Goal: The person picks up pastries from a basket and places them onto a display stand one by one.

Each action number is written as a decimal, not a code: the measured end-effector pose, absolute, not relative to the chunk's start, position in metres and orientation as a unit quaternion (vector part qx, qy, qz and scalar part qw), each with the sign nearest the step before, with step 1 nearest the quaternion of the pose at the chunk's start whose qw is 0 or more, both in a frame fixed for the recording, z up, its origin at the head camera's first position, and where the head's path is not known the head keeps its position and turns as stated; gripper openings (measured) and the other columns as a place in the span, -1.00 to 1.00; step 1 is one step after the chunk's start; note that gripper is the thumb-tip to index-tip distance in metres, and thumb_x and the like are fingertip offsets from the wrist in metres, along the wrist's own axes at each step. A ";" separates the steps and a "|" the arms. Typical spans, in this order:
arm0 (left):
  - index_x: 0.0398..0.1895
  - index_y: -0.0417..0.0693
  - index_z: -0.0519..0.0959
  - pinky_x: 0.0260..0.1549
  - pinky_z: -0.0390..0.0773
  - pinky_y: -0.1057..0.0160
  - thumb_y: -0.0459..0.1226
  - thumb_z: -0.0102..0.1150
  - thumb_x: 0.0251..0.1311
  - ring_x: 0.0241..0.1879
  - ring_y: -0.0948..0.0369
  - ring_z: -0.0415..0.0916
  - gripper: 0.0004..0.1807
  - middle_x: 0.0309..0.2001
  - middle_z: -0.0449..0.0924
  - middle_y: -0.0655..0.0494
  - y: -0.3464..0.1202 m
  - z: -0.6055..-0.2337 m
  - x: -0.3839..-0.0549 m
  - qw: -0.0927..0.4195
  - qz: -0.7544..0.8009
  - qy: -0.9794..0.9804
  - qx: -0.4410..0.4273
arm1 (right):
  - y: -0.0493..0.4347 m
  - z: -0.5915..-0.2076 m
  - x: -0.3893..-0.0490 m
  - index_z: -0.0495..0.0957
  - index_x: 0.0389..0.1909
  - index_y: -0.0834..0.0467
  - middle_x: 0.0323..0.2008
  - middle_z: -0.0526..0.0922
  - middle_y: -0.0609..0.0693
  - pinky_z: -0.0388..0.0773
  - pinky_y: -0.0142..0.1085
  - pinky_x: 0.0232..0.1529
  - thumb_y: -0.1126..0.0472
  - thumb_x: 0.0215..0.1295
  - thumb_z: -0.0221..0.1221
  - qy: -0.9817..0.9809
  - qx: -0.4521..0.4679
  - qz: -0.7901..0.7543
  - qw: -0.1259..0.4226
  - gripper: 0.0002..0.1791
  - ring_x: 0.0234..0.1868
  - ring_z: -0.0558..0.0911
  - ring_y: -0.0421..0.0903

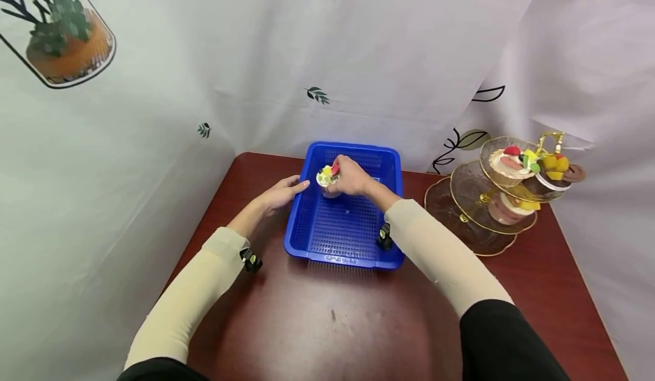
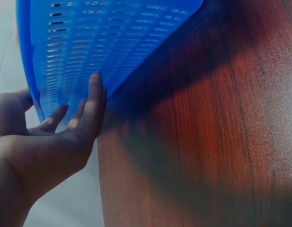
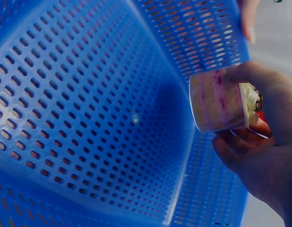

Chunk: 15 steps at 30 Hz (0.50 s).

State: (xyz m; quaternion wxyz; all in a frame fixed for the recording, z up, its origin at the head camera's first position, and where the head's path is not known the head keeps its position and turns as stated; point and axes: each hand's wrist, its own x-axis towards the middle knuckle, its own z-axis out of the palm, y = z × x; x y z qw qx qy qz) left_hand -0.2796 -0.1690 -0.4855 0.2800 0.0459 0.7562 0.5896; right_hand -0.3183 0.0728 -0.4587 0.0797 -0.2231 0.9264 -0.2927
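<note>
My right hand (image 1: 353, 179) grips a small layered cake in a cup (image 1: 327, 177), topped with cream and fruit pieces, inside the blue plastic basket (image 1: 348, 263). Pink and cream layers show on the cake's side in the right wrist view, where it is tilted close to the basket's perforated wall (image 3: 202, 189); whether it touches the bottom I cannot tell. The left hand (image 1: 278, 194) holds the basket's left side, thumb over the rim and fingers (image 2: 93, 99) against the outer wall.
On the right stands a three-tier glass stand (image 1: 440, 216) with gold edges. Its top tier bears a fruit-topped cake (image 1: 506, 177) and a dark cake (image 1: 544, 186); a pink cake (image 1: 504, 211) sits lower. White printed cloth (image 1: 245, 57) hangs behind the reddish-brown table (image 1: 286, 324).
</note>
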 end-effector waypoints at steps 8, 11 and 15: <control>0.45 0.00 0.22 0.25 0.37 -0.20 0.07 0.02 0.43 0.19 -0.08 0.48 -0.35 0.23 0.46 -0.09 -0.170 -0.479 -0.280 0.260 0.553 0.791 0.037 | 0.079 -0.436 -0.308 0.37 0.04 0.21 -0.12 0.48 0.04 0.51 -0.24 -0.04 0.05 -0.05 0.50 0.921 -0.243 -0.293 0.079 -0.30 -0.10 0.50 -0.07; 0.42 -0.02 0.26 0.23 0.40 -0.17 0.09 0.05 0.40 0.16 -0.07 0.51 -0.35 0.21 0.49 -0.10 -0.168 -0.475 -0.282 0.256 0.551 0.794 0.028 | 0.086 -0.428 -0.303 0.37 0.07 0.19 -0.10 0.49 0.03 0.52 -0.22 -0.04 0.05 -0.05 0.50 0.916 -0.247 -0.306 0.077 -0.29 -0.10 0.52 -0.08; 0.40 -0.09 0.26 0.12 0.53 -0.11 0.04 0.00 0.46 0.14 -0.09 0.53 -0.40 0.20 0.48 -0.16 -0.167 -0.472 -0.286 0.267 0.595 0.758 0.018 | 0.098 -0.416 -0.297 0.36 0.09 0.19 -0.10 0.50 0.04 0.53 -0.20 -0.04 0.05 -0.03 0.49 0.908 -0.255 -0.325 0.067 -0.29 -0.09 0.53 -0.07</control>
